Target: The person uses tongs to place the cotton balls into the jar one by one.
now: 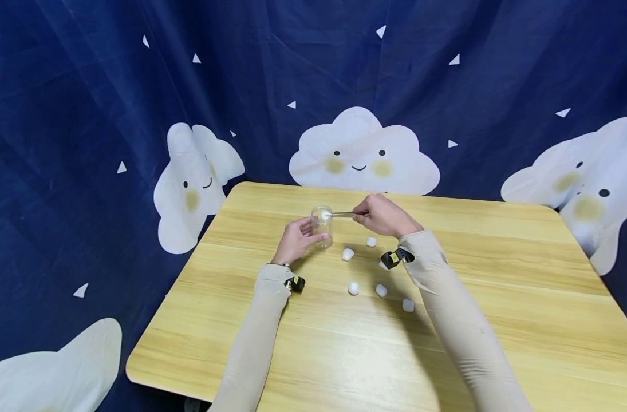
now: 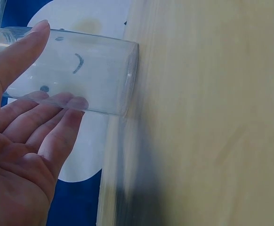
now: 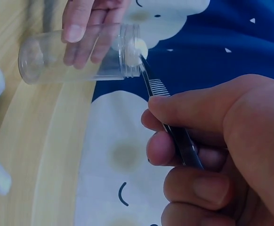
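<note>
A clear jar (image 1: 322, 234) stands upright on the table, and my left hand (image 1: 295, 240) holds it between thumb and fingers. In the left wrist view the jar (image 2: 99, 70) looks see-through down to its base. My right hand (image 1: 385, 216) grips metal tweezers (image 3: 157, 89) between thumb and fingers. At the tweezers' tips, a white cotton ball (image 3: 138, 51) sits at the threaded mouth of the jar (image 3: 80, 56); in the head view it appears within the rim. How far inside it is, I cannot tell.
Several loose cotton balls lie on the wooden table (image 1: 313, 355), among them one near the jar (image 1: 348, 254) and one nearer the front (image 1: 408, 305). One is partly hidden behind the right wrist camera (image 1: 394, 258). A blue curtain (image 1: 261, 68) with clouds hangs behind.
</note>
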### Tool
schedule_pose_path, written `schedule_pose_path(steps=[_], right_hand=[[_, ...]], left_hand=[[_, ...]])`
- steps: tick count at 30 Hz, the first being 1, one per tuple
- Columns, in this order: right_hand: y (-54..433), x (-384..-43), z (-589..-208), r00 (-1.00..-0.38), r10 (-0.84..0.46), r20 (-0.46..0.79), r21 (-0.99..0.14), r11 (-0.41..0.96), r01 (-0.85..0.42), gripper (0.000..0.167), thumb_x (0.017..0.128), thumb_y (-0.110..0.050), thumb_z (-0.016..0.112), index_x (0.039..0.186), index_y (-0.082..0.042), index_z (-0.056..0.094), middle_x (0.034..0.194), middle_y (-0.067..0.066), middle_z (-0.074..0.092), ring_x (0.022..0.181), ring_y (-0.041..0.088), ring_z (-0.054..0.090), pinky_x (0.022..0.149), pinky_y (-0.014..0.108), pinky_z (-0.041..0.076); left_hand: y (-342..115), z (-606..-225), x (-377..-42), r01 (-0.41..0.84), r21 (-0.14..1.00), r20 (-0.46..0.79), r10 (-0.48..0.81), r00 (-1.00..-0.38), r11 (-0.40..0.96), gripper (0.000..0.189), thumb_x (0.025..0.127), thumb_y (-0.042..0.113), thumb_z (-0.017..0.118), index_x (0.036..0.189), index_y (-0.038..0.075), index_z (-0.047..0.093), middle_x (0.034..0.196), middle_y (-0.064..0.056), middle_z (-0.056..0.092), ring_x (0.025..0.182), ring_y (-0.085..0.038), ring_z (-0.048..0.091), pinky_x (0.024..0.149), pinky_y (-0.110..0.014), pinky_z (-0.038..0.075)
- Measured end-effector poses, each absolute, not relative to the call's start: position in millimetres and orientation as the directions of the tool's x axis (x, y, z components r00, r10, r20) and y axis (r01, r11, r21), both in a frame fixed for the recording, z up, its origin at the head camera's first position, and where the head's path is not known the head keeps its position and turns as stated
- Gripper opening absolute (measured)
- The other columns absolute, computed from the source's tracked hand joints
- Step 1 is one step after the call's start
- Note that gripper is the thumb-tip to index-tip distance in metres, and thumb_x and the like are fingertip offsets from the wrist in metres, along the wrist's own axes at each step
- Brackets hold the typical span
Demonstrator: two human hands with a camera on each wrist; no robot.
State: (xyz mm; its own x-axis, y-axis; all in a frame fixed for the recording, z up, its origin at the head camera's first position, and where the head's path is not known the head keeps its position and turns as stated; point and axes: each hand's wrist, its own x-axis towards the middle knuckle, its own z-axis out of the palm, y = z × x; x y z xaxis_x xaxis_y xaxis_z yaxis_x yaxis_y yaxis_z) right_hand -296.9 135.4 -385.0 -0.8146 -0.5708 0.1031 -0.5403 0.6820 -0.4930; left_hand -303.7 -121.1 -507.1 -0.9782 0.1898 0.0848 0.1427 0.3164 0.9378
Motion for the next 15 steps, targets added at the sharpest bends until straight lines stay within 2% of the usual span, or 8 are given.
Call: schedule_pose_path(steps=[9,15], right_hand=[[133.4,-298.0,-383.4,-0.787,-0.602,0.137,-0.450,0.670,-0.591,0.018,0.098,-0.007,0.065,0.087,-0.008,0.079,0.069,0.001,0.065,0.057,0.010,0.047,0.053,0.024,0.039],[131.1,-299.1,-384.9,-0.796,-0.591,0.128,-0.444,0.684,-0.579,0.017,0.098,-0.008,0.065,0.091,-0.007,0.081,0.074,0.004,0.070,0.056,0.009,0.047,0.053,0.023,0.039]], left_hand=[[-121.1,-505.7,-303.0,0.166,0.938,0.107,0.200,-0.974,0.303,0.067,0.084,0.019,0.088,0.140,-0.003,0.059,0.140,-0.026,0.064,0.132,-0.037,0.063,0.113,-0.040,0.054],[-118.9,-506.1,-303.7,0.173,0.934,0.114,0.198,-0.974,0.314,0.065,0.085,0.017,0.086,0.140,-0.003,0.059,0.139,-0.026,0.064,0.130,-0.038,0.064,0.111,-0.039,0.056]])
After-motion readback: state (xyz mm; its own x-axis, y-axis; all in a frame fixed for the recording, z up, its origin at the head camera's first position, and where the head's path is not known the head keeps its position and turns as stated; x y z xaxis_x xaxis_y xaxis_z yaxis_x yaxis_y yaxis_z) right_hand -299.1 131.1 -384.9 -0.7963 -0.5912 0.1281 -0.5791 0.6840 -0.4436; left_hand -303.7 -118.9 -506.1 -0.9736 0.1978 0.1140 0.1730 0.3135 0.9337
